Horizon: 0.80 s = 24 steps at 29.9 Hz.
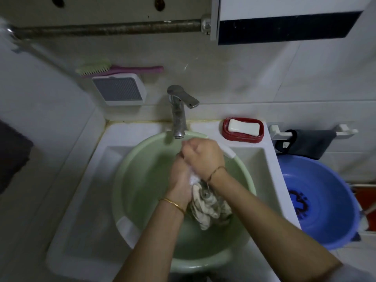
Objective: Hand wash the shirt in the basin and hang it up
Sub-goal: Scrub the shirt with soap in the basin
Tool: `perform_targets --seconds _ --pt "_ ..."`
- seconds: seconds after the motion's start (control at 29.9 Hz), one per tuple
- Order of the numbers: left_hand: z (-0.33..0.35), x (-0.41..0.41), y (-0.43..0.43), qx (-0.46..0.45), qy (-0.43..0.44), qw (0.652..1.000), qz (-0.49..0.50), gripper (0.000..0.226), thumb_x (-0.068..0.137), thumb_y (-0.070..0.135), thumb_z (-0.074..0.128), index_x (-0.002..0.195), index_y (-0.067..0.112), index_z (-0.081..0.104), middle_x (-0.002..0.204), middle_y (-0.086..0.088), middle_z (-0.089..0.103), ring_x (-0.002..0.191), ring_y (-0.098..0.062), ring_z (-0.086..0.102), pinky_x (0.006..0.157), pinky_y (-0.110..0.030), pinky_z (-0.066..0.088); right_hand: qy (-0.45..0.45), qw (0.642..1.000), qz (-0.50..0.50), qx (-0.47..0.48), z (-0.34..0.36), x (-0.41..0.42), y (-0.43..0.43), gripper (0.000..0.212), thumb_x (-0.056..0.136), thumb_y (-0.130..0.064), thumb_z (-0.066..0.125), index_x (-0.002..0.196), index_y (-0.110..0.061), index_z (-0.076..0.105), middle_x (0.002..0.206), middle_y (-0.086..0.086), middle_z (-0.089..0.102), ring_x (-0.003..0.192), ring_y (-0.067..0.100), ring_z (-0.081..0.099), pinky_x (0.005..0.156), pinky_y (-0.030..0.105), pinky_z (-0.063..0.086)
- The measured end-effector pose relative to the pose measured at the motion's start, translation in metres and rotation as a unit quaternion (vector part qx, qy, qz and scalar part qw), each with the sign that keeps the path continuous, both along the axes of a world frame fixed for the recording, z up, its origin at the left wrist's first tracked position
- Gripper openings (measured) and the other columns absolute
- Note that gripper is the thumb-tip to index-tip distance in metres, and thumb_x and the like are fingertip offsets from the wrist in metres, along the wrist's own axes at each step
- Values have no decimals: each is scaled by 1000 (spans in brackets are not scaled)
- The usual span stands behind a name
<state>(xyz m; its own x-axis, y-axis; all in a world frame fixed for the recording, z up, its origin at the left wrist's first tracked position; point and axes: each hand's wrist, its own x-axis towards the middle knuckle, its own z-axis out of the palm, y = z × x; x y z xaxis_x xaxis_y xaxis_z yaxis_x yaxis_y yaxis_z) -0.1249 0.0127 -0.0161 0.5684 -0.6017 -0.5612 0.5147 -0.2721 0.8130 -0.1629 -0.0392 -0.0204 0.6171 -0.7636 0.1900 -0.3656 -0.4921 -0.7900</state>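
Observation:
A pale green basin (134, 180) sits in the white sink (85, 200) under the metal tap (179, 115). The shirt (207, 206) is a wet, bunched, light patterned cloth hanging over the basin's middle. My left hand (180, 180) and my right hand (201, 155) are both closed on its upper end, pressed together just below the tap's spout. A patch of white suds shows between them. Much of the cloth's top is hidden inside my fists.
A red soap dish with a white bar (243, 130) stands on the sink's back right corner. A blue basin (321, 200) rests to the right, below a dark cloth on a rail (309, 143). A brush (95, 68) and a white box (120, 91) hang on the wall.

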Motion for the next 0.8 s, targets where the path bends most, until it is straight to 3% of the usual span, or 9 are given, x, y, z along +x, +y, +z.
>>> perform_targets --seconds 0.07,0.17,0.33,0.4,0.5,0.6,0.7,0.77,0.8 --pt "4 1 3 -4 -33 999 28 52 103 13 22 68 6 60 60 -9 62 60 -17 63 55 -18 48 14 998 40 -48 -4 -6 19 43 86 -39 39 58 -13 58 69 13 63 69 28 57 62 32 42" --pt "3 -11 10 5 33 999 -24 38 101 19 34 67 16 51 59 0 55 42 -10 57 41 -17 44 18 1000 3 18 -7 -6 -5 46 91 -31 48 48 -15 44 55 6 51 66 25 52 60 30 37" --pt "17 -1 2 52 10 998 41 38 102 14 25 70 9 46 69 -8 47 62 -15 47 58 -21 41 -23 1000 16 0 -7 -11 13 49 83 -34 49 40 -23 29 42 -6 33 53 18 43 51 27 31" --pt "17 -4 3 68 -31 997 9 37 101 12 26 70 5 46 71 -11 44 65 -18 45 65 -23 41 -32 999 12 17 -10 -10 8 52 85 -29 52 40 -23 28 42 -5 32 53 19 42 53 28 30" --pt "10 -7 6 33 -1 999 -15 29 95 17 44 68 10 55 62 -6 55 49 -14 57 44 -17 45 -43 995 -53 73 -9 -6 -15 52 88 -20 55 42 -21 31 45 -5 34 57 21 41 58 30 34" --pt "12 4 11 30 -36 998 -43 33 101 25 34 74 19 50 54 8 61 37 2 55 37 -12 44 -75 997 -3 -20 -6 -11 13 49 85 -30 49 42 -27 26 42 -10 28 51 13 35 52 29 29" --pt "13 2 10 51 -66 992 -92 33 100 35 39 86 13 60 79 -1 67 61 -6 66 56 -14 54 -45 998 -39 24 -17 -13 -1 47 91 -26 52 47 -24 34 48 -8 35 54 16 40 55 29 28" --pt "17 1 8 71 -69 988 -118 50 90 56 45 98 13 69 93 -10 73 82 -22 71 81 -34 57 7 994 -51 97 -22 -18 -27 29 93 -22 53 65 -17 51 64 -3 49 69 18 50 66 28 35" --pt "19 4 8 77 -91 984 -135 63 80 72 45 101 18 71 96 -9 73 89 -25 70 88 -41 54 -27 987 -10 161 -21 -23 -33 18 95 -22 53 80 -14 58 77 -3 56 79 17 55 75 29 40"
